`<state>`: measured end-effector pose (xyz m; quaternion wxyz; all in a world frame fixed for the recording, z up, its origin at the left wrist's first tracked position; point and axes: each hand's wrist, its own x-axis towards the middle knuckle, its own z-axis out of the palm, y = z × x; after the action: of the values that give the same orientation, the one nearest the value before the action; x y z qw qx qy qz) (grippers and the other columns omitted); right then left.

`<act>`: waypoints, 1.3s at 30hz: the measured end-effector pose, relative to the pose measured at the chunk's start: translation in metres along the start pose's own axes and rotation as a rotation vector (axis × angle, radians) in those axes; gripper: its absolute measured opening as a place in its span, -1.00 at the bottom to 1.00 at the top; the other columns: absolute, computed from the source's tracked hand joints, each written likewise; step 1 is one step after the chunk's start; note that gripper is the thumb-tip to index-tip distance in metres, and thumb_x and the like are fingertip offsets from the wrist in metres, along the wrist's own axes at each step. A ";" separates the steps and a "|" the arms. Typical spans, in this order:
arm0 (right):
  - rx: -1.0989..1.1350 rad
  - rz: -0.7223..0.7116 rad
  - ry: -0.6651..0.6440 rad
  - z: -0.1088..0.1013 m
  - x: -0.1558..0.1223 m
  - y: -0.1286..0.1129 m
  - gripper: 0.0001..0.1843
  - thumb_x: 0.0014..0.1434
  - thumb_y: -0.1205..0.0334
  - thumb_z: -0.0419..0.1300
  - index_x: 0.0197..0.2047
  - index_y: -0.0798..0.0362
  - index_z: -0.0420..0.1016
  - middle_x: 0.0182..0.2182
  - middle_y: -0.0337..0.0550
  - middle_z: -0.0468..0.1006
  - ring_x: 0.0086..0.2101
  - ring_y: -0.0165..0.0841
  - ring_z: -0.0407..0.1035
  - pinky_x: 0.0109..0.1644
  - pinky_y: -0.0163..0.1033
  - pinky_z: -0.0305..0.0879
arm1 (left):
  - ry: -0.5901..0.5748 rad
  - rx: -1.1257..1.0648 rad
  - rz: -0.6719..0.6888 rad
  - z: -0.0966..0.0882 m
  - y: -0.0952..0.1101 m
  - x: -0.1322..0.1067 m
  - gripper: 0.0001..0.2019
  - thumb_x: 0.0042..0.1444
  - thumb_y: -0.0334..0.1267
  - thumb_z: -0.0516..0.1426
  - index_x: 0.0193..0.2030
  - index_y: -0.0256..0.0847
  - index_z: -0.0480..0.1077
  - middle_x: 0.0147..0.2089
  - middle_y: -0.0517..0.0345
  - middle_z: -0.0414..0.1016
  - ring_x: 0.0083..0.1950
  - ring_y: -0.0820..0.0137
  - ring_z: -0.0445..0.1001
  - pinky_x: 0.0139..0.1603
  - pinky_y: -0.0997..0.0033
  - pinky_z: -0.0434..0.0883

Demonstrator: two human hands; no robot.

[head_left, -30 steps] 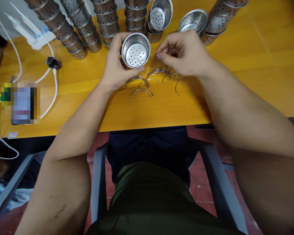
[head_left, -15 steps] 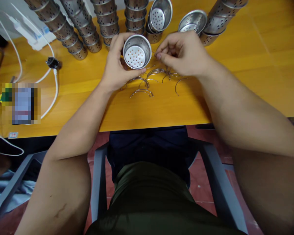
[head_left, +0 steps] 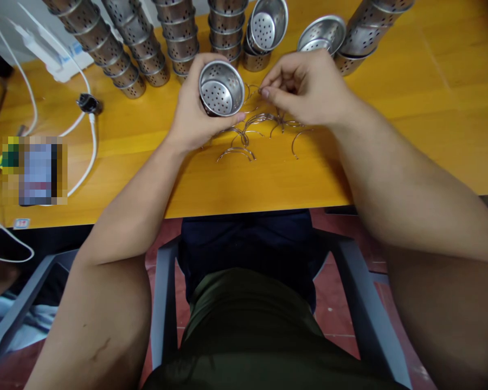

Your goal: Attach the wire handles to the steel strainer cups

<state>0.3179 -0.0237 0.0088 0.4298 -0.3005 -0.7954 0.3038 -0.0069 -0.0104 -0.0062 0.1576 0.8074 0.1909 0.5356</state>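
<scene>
My left hand is wrapped round a perforated metal cup, whose open mouth tilts toward me and shows the holes in its bottom. Just right of the cup, my right hand pinches a thin curved wire between thumb and forefinger; the wire reaches toward the cup's rim, and I cannot tell whether it touches. Below both hands lies a loose pile of curved wires on the table.
Several stacks of perforated cups line the back of the yellow wooden table. Tilted cups and another stack stand behind my right hand. At left are a white cable, a power strip and a blurred-out phone-like object.
The cup in my left hand has shifted slightly left and turned, so more of its inner wall shows. A gap with the curved wire now shows between it and my right fingertips.
</scene>
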 end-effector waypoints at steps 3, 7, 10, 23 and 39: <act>-0.002 0.018 0.034 0.002 0.001 -0.002 -0.52 0.46 -0.38 0.78 -0.10 -0.23 0.82 -0.26 -0.15 0.76 -0.38 -0.20 0.42 -0.29 -0.01 0.32 | -0.051 0.011 -0.053 -0.001 0.017 0.001 -0.37 0.47 0.31 0.50 0.59 0.74 0.51 0.48 0.33 0.79 0.40 -0.21 0.72 0.41 -0.46 0.56; -0.028 0.032 0.062 0.003 0.002 -0.007 -0.49 0.36 -0.49 0.74 -0.15 -0.29 0.81 -0.28 -0.15 0.76 -0.38 -0.14 0.42 -0.28 0.04 0.29 | 0.087 -0.069 -0.013 0.010 0.016 0.001 -0.38 0.39 0.52 0.51 0.50 0.62 0.60 0.33 0.19 0.81 0.29 -0.21 0.77 0.34 -0.47 0.64; -0.048 0.052 0.041 0.001 0.003 -0.009 -0.51 0.36 -0.48 0.71 -0.16 -0.29 0.80 -0.27 -0.13 0.77 -0.37 -0.11 0.42 -0.27 0.06 0.29 | 0.146 -0.074 -0.019 0.019 0.010 -0.001 -0.31 0.33 0.67 0.48 0.45 0.55 0.62 0.28 0.14 0.81 0.22 -0.18 0.79 0.26 -0.44 0.72; -0.007 0.002 0.026 -0.002 0.005 0.001 -0.59 0.42 -0.29 0.75 -0.13 -0.22 0.81 -0.28 -0.13 0.73 -0.39 -0.19 0.41 -0.28 -0.02 0.26 | 0.165 -0.119 0.018 0.023 -0.001 -0.001 -0.29 0.33 0.63 0.47 0.50 0.57 0.56 0.31 0.10 0.79 0.25 -0.20 0.77 0.27 -0.43 0.69; -0.011 0.017 0.059 0.000 0.003 -0.005 -0.57 0.39 -0.33 0.72 -0.16 -0.21 0.80 -0.28 -0.12 0.72 -0.38 -0.19 0.41 -0.27 0.00 0.20 | -0.131 -0.092 0.021 -0.002 0.010 0.007 -0.07 0.23 0.24 0.50 0.74 0.79 0.43 0.52 0.25 0.75 0.58 -0.35 0.63 0.51 -0.59 0.60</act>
<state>0.3151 -0.0245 0.0141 0.4486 -0.3185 -0.7815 0.2942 -0.0047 -0.0161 0.0049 0.2013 0.8346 0.1467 0.4913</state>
